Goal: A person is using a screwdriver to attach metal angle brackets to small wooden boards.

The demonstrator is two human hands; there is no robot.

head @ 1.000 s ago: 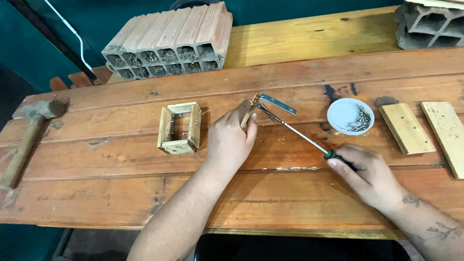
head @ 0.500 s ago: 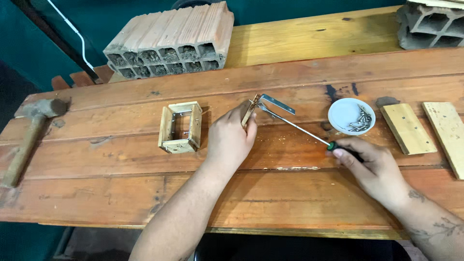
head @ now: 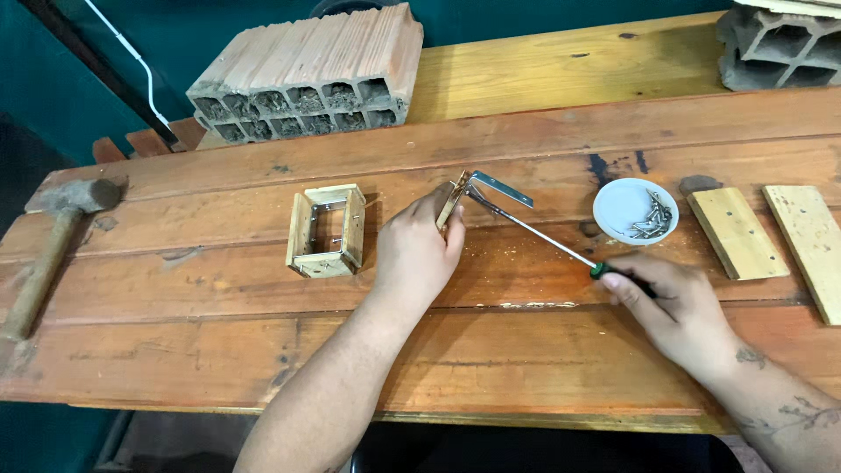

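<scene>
My left hand (head: 419, 252) pinches a small wooden piece (head: 452, 202) that stands on edge on the wooden workbench (head: 219, 368). A metal angle bracket (head: 499, 187) lies against that piece. My right hand (head: 673, 308) grips the green-and-black handle of a long screwdriver (head: 536, 233), whose shaft runs up and to the left with its tip at the bracket beside the wooden piece.
A small open wooden frame (head: 327, 229) sits left of my left hand. A white dish of screws (head: 636, 210) and two flat wooden blocks (head: 736, 232) lie to the right. A hammer (head: 51, 247) rests at the far left. Hollow clay bricks (head: 307, 74) stand at the back.
My right hand and the screwdriver handle have shifted slightly; the left hand stays on the wooden piece.
</scene>
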